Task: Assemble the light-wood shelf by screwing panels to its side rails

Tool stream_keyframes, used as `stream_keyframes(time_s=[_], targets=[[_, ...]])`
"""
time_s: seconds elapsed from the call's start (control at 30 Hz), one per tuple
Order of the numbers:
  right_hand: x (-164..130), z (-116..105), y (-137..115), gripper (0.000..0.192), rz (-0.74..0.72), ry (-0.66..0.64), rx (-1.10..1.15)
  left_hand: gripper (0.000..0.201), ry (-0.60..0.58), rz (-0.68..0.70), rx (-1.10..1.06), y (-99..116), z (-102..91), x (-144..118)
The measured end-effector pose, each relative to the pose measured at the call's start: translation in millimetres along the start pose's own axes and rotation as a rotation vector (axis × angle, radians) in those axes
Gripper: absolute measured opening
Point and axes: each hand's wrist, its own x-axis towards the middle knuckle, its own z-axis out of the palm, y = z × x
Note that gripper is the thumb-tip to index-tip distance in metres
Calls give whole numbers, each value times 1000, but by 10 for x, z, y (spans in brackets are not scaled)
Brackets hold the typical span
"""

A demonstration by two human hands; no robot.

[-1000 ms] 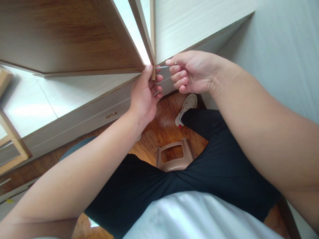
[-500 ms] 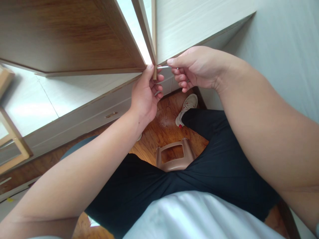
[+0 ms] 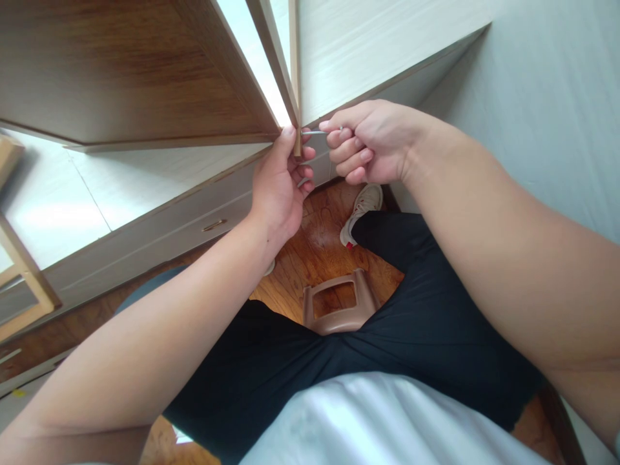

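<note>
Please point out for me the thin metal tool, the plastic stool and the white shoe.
thin metal tool (image 3: 314,132): head view, on its bare shaft between the hands.
plastic stool (image 3: 339,319): head view, on the seat's near rim.
white shoe (image 3: 362,205): head view, on its upper.

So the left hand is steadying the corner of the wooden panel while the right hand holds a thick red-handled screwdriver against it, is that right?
Not quite. The tool in the right hand is a thin bare metal rod, perhaps a hex key, with no red handle. The head view shows it pointing at the panel corner, which the left hand does steady.
</note>
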Motion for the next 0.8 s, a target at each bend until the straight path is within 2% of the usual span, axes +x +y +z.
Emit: stream_keyframes(time_s=[0.2, 0.3, 0.37, 0.47, 0.63, 0.7, 0.8], targets=[[3, -1, 11, 50, -7, -75, 83, 25, 36, 28, 110, -8, -8, 0], [-32, 44, 30, 42, -4, 35, 55, 26, -8, 62, 90, -15, -22, 19], [-67, 67, 31, 33, -65, 140, -18, 27, -28, 69, 81, -17, -31, 32], [-119, 68, 16, 25, -180, 197, -113, 27, -19, 61, 88, -17, -39, 42], [-195, -30, -46, 35, -335, 223, -278, 29, -39, 70, 80, -14, -37, 28], [-234, -100, -77, 39, -398, 194, -349, 30, -59, 80, 61, -11, -30, 15], [-296, -202, -118, 24, -480, 129, -482, 26, -41, 59, 43, 0, -15, -2]])
